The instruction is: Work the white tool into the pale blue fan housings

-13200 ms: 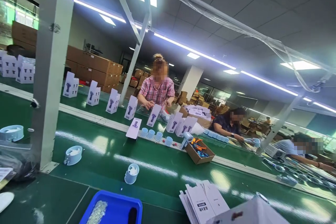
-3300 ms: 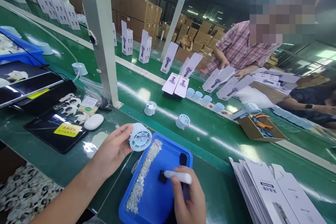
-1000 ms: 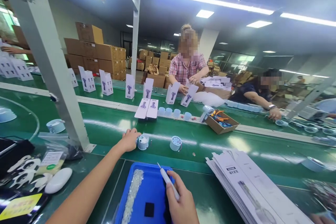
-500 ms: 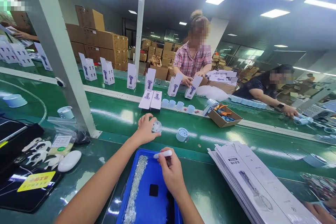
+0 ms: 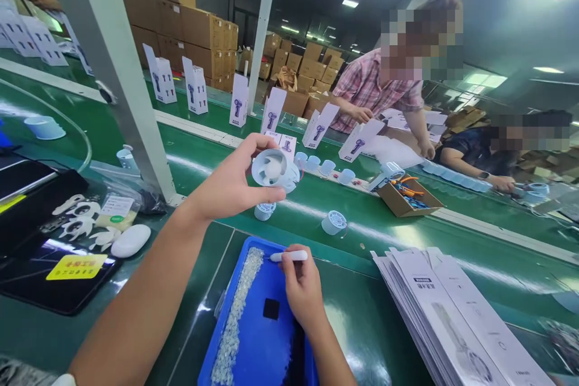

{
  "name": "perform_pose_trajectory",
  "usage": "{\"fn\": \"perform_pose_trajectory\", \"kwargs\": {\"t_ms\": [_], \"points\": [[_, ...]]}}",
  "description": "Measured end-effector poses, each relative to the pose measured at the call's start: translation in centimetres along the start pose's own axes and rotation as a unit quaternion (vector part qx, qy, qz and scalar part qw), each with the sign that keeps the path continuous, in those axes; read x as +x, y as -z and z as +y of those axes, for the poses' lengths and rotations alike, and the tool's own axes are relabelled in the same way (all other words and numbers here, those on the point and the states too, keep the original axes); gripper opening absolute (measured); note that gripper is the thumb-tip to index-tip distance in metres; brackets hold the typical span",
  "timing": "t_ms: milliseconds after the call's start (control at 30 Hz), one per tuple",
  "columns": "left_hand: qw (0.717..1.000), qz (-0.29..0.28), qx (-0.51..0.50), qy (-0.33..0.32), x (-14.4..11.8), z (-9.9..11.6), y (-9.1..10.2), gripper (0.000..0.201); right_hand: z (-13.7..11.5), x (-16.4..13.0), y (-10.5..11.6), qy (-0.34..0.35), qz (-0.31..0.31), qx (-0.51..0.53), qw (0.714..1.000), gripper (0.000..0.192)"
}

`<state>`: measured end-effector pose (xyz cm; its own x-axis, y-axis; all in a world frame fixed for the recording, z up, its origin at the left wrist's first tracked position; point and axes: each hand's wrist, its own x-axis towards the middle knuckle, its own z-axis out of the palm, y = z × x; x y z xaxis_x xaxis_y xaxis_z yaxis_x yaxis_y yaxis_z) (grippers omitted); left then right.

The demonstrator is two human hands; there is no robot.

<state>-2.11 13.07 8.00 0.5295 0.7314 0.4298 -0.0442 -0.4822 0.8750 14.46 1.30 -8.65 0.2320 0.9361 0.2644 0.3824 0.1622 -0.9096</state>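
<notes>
Now | left hand (image 5: 230, 186): grip closed around blue fan cup (image 5: 273, 169), held up | right hand (image 5: 303, 289): grip pinching white pen (image 5: 294, 256) over blue tray (image 5: 253, 347) | pen crosswise, tip leftward; cup higher, apart from it

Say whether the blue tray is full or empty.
Partly filled: the blue tray has pale pieces along one side, but bare bottom around a black square.
</notes>
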Motion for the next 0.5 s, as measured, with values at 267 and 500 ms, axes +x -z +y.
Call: {"fn": "perform_pose_trajectory", "kwargs": {"t_ms": [267,500], "points": [[0.991,-0.011,0.125,-0.034,0.2,-0.5,-0.7,0.053,-0.3,-1.2,2.6,0.028,0.089,-0.114,0.989,0.015],[0.962,-0.004,0.257,-0.092,-0.1,-0.1,-1.0,0.042,0.9,-5.2,3.8,0.028,0.121,-0.14,0.982,0.013]]}}
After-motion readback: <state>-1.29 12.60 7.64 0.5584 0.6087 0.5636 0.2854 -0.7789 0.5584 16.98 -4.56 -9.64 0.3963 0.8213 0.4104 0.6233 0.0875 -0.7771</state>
